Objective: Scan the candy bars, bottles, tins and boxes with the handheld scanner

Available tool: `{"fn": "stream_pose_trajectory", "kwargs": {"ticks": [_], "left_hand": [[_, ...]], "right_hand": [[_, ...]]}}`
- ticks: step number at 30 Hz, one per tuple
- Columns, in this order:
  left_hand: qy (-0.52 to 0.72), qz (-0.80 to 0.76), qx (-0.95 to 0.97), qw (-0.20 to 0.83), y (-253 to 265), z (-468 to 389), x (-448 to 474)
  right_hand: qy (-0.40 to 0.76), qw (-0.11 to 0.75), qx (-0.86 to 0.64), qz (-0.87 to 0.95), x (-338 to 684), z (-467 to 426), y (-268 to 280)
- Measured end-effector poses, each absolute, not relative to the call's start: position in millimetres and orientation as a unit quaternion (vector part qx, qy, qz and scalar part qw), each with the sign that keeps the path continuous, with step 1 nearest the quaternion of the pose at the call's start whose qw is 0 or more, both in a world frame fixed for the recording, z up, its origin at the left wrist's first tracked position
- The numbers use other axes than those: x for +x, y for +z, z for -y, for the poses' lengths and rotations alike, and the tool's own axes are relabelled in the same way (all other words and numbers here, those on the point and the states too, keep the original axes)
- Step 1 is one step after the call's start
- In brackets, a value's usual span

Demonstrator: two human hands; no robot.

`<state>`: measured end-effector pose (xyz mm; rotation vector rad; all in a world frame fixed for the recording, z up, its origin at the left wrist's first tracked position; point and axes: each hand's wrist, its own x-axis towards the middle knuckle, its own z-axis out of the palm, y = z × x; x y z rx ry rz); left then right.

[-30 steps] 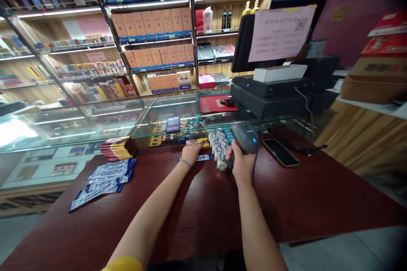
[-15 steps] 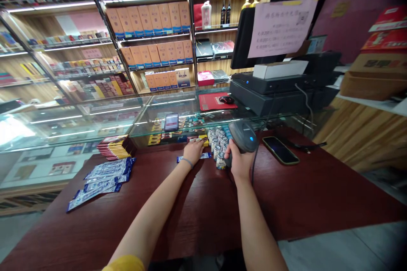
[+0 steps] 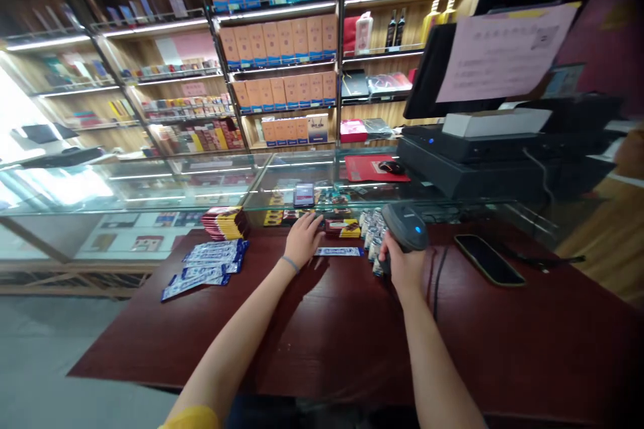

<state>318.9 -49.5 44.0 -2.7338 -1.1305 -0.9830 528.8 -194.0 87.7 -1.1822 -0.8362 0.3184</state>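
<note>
My right hand is wrapped around the handle of a dark grey barcode scanner, whose blue light is lit. Several small white-capped bottles or cans stand in rows just left of the scanner, partly behind it. My left hand, fingers stretched out and holding nothing, hovers over or rests near the table's back edge; contact is unclear. To its right lies a slim blue-and-white packet. Behind that packet is a red-and-yellow packet. A small device with a lit screen is beyond the fingers.
On the left of the dark red table are a pile of blue-and-white packets and a stack of red-and-yellow packs. A phone and a cable lie right. Behind are a glass counter, mouse and monitor.
The view has swung left. My left hand has moved left off the red-and-yellow packet, uncovering it and the blue-and-white packet. The scanner stays in my right hand.
</note>
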Motion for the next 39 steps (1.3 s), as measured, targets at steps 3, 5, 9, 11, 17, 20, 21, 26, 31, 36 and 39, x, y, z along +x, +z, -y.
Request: {"fn": "stream_pose_trajectory", "kwargs": {"ticks": [3, 5, 9, 11, 17, 20, 21, 26, 31, 36, 39], "left_hand": [[-0.329, 0.409, -0.850, 0.043, 55.7, 41.8, 271.2], [-0.333, 0.445, -0.828, 0.067, 61.4, 34.8, 237.5], [-0.327, 0.504, -0.792, 0.107, 66.4, 20.0, 173.1], [-0.313, 0.527, -0.781, 0.116, 66.8, 13.1, 145.9], [-0.249, 0.575, -0.768, 0.133, 67.1, -9.1, 95.6], [-0.231, 0.582, -0.769, 0.130, 65.5, -20.1, 84.7], [-0.224, 0.583, -0.771, 0.127, 64.4, -22.8, 82.5], [-0.203, 0.588, -0.772, 0.132, 56.1, -23.3, 78.9], [-0.239, 0.596, -0.752, 0.151, 55.2, -11.6, 82.3], [-0.319, 0.598, -0.727, 0.113, 61.9, -1.6, 87.5], [-0.495, 0.586, -0.640, 0.040, 63.6, 4.8, 103.2]], "right_hand": [[0.172, 0.725, -0.534, 0.400, 516.8, 190.7, 85.7], [0.178, 0.710, -0.534, 0.422, 508.1, 188.8, 83.7], [0.195, 0.657, -0.546, 0.482, 491.5, 184.5, 77.6], [0.203, 0.631, -0.557, 0.501, 483.3, 181.8, 73.9], [0.215, 0.613, -0.579, 0.494, 457.8, 173.4, 61.7], [0.199, 0.587, -0.585, 0.523, 447.5, 169.8, 54.1], [0.195, 0.577, -0.586, 0.535, 444.4, 168.7, 51.4], [0.212, 0.543, -0.571, 0.579, 433.2, 163.9, 37.7], [0.205, 0.531, -0.566, 0.596, 432.1, 162.8, 28.8], [0.189, 0.528, -0.564, 0.606, 435.1, 164.4, 26.6], [0.167, 0.543, -0.558, 0.605, 437.7, 165.4, 25.7]]}}
